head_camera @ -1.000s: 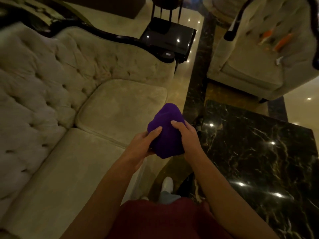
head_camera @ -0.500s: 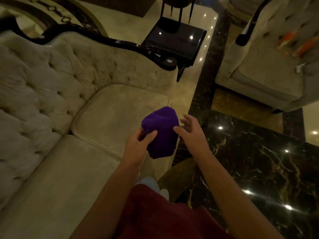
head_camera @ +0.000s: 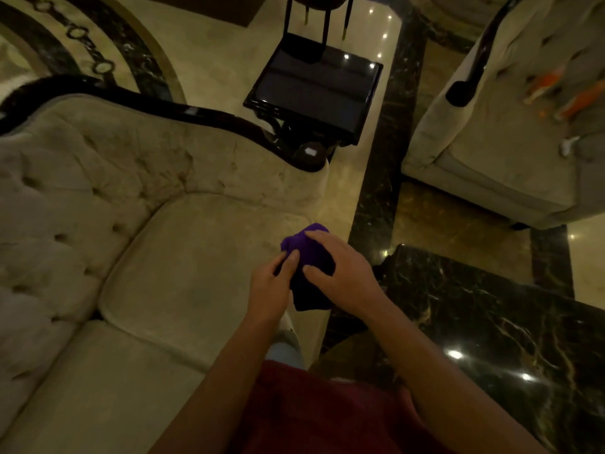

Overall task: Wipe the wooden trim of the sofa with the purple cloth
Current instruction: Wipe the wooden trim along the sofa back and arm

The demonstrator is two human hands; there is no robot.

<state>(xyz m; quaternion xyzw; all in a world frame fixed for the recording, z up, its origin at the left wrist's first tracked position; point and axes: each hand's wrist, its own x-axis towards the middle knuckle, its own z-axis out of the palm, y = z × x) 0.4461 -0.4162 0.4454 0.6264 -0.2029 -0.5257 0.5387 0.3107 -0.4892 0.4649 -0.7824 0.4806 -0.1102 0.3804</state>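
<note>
A bunched purple cloth (head_camera: 309, 257) is held between both hands above the front right corner of the beige tufted sofa (head_camera: 157, 257). My left hand (head_camera: 270, 286) pinches its left side. My right hand (head_camera: 340, 273) lies over its right side with fingers closed on it. The sofa's dark glossy wooden trim (head_camera: 196, 114) runs along the top of the backrest and curls down to a round armrest end (head_camera: 309, 154), well beyond the hands. Most of the cloth's lower part is dark and partly hidden by my hands.
A black marble table (head_camera: 491, 322) stands close on the right. A dark square side table (head_camera: 314, 90) sits behind the armrest. A second beige armchair (head_camera: 507, 149) is at the upper right. Polished marble floor (head_camera: 376, 126) runs between them.
My right hand, which had been open beside the cloth, has closed over it. The view has tilted, so more of the wooden trim and the armrest end shows.
</note>
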